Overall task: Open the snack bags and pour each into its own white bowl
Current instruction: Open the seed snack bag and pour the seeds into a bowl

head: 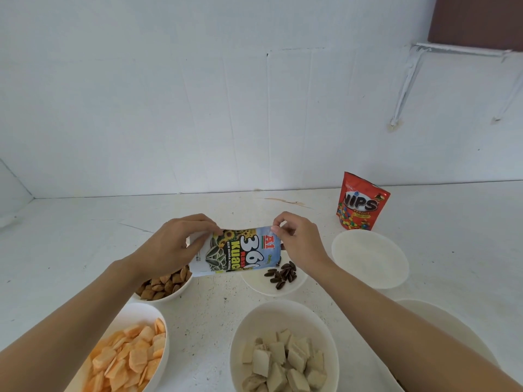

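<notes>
Both hands (175, 246) hold the sunflower-seed bag (236, 251) sideways, seeds (281, 274) spilling.

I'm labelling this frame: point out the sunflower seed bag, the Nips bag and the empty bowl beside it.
sunflower seed bag (235, 251): head view, middle of its front.
Nips bag (362, 203): head view, on the logo.
empty bowl (370, 258): head view, its bare floor.

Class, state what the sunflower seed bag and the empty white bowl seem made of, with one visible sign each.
Sunflower seed bag: probably thin plastic film, glossy printed; it curves and creases. Empty white bowl: perhaps plastic or ceramic, matte; smooth rim without glare.
</notes>
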A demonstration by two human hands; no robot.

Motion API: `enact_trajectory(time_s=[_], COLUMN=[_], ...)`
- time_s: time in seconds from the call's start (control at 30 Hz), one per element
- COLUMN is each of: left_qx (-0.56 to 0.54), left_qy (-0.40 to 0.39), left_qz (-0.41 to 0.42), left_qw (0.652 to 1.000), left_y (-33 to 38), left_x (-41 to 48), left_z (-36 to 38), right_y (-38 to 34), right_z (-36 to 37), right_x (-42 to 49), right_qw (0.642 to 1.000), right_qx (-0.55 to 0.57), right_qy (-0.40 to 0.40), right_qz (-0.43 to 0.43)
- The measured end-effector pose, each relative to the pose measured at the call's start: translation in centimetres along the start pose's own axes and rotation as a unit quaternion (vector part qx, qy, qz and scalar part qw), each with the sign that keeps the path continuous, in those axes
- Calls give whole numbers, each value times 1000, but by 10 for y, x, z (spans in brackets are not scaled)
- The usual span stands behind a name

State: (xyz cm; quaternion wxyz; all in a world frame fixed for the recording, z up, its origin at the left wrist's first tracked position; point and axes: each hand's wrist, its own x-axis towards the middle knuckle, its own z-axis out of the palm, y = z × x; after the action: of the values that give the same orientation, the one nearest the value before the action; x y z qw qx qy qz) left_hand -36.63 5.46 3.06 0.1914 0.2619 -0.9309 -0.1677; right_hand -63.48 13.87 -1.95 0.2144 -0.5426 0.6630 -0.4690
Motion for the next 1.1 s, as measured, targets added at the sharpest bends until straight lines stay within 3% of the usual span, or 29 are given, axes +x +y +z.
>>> enact_trajectory(time_s=[0.17, 0.3, 0.73, 1.1], left_qx=[-87, -67, -9, -33], left_qy=[24, 65, 80, 133], left_qz=[-43, -50, -30, -56], left_qw=[995, 994, 996, 989], left_y=[0, 2, 16, 21], left_x=[-3, -2, 20, 25], left_z=[3, 4, 11, 6], right_y=[-1, -1, 23, 12], right_z=[1, -1, 1, -6], right_x=[1, 1, -3, 0], right_qw=[1000, 1000, 997, 999], right_qx=[-1, -3, -8, 19], right_qy=[16, 14, -43, -9], right_qz=[3, 7, 58, 35])
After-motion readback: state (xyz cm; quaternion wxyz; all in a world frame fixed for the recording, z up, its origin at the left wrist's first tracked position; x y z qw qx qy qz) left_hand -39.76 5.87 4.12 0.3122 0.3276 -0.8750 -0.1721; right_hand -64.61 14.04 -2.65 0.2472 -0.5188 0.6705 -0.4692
